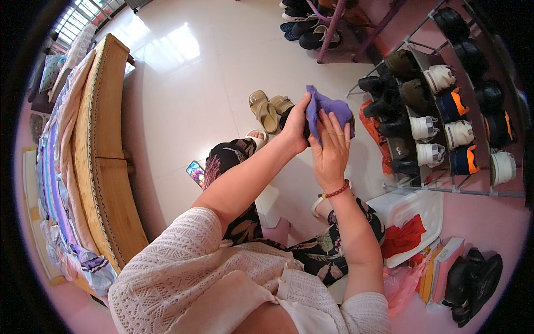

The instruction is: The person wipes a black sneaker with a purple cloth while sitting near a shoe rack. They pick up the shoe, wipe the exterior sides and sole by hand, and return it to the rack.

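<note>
Out in front of me, a purple cloth (332,106) is between my hands, its upper corner sticking up. My left hand (297,123) is closed at the cloth's left edge. My right hand (331,147) presses on the cloth from the near side, fingers long and close together, with a red bead bracelet on its wrist. Something dark (306,132) shows between the hands under the cloth; most of it is covered, so its kind is unclear. Just left of my left hand, a black shape (285,118) is partly hidden. Tan buckled sandals (264,111) are on the floor beyond it.
A shoe rack (428,94) with several rows of shoes fills the right side. Near it are a white bin (414,200) with red cloth (403,236) and a black bag (473,284). A phone (196,173) lies on the floor. Along the left runs a wooden bed (108,156).
</note>
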Available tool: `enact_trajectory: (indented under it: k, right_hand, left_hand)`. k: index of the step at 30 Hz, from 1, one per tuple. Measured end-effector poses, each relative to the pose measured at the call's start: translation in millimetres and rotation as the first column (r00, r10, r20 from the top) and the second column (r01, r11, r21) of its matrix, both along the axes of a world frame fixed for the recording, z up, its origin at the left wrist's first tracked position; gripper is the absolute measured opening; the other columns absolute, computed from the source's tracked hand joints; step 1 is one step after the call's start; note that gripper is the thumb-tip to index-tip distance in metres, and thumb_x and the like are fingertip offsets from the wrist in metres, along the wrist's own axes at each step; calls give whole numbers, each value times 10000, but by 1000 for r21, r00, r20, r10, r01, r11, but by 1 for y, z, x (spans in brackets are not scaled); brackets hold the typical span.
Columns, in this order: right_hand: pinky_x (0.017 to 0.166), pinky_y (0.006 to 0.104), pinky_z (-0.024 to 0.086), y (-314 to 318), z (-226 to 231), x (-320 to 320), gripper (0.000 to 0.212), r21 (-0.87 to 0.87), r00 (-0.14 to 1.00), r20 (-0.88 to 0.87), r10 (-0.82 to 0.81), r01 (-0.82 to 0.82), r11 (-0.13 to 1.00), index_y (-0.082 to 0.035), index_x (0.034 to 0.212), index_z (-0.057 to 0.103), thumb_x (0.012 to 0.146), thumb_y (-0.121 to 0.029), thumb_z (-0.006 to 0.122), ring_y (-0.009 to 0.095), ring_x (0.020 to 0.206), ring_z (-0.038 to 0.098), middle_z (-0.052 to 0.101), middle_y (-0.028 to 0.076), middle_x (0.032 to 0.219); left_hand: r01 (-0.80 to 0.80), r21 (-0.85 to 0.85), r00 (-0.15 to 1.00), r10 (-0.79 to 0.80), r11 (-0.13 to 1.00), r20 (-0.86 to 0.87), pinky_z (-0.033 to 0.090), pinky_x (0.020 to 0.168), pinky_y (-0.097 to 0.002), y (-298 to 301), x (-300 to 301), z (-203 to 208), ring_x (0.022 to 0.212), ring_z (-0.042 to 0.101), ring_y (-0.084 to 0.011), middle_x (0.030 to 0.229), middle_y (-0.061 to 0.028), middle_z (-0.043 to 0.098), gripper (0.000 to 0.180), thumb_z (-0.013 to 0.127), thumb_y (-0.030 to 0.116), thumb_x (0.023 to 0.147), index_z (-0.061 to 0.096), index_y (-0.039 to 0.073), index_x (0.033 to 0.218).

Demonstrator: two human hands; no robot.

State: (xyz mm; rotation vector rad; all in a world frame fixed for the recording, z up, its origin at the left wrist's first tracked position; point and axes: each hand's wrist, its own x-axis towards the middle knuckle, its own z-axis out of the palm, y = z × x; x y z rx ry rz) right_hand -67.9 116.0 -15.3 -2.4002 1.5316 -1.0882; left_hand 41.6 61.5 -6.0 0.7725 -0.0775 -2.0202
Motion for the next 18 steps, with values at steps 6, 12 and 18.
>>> enact_trajectory:
  k: [6,12,18]
  right_hand:
    - [1002,475,335,-33,11,-25,273,-104,990,-40,-137,132,986,-59,1074,620,906,-254,527,263,1098,523,615,88,1106]
    - [813,368,443,-43,-3,-42,337,163,849,453,-272,221,961,30,1014,599,960,-276,468,277,947,564,630,157,974]
    - [757,313,432,-50,-2,-45,369,303,615,705,-352,187,934,52,994,581,977,-294,454,151,807,523,615,85,888]
  left_hand:
    - [35,0,999,-35,999,27,450,944,-363,3,-4,-5,1018,601,-191,1124,-53,615,403,381,415,967,554,96,1142]
    - [145,-182,989,-140,973,42,439,905,-323,3,-7,-2,980,579,-168,1082,-46,603,474,492,476,916,550,51,1118]
    - [834,-171,333,-230,525,914,396,696,-264,13,2,27,815,466,-56,850,-15,545,377,727,330,794,553,15,909]
